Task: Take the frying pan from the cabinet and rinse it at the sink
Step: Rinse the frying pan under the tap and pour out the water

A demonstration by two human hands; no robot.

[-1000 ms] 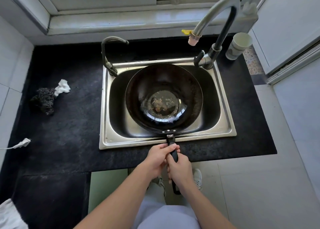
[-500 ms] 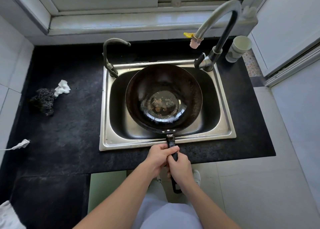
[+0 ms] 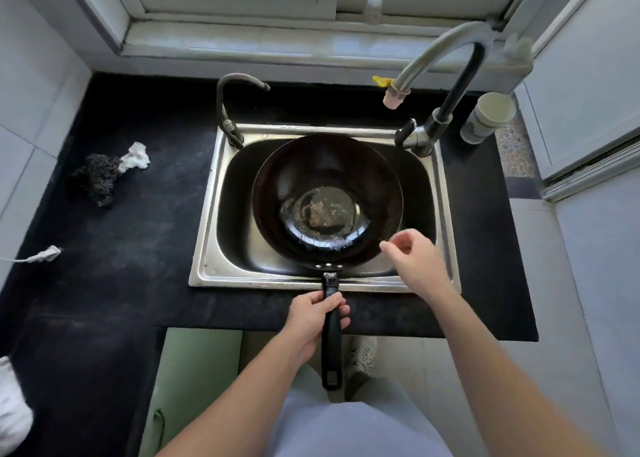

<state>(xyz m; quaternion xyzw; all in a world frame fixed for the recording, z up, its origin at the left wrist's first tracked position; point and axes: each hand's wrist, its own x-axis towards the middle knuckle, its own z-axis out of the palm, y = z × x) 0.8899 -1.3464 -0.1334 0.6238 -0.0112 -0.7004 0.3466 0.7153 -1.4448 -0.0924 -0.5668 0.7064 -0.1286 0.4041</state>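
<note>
Black frying pan (image 3: pixel 327 203), crusted centre | left hand (image 3: pixel 313 318) clamps handle | right hand (image 3: pixel 414 261) fingers apart

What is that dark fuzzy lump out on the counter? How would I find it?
Start at the steel sink and look left across the black countertop, toward the tiled wall. The scouring pad lies there, a dark wiry clump touching a crumpled white scrap. Nothing else on that side is dark and tangled.

Black frying pan (image 3: pixel 327 203) — perhaps crusted — over sink (image 3: pixel 242 280)
</note>
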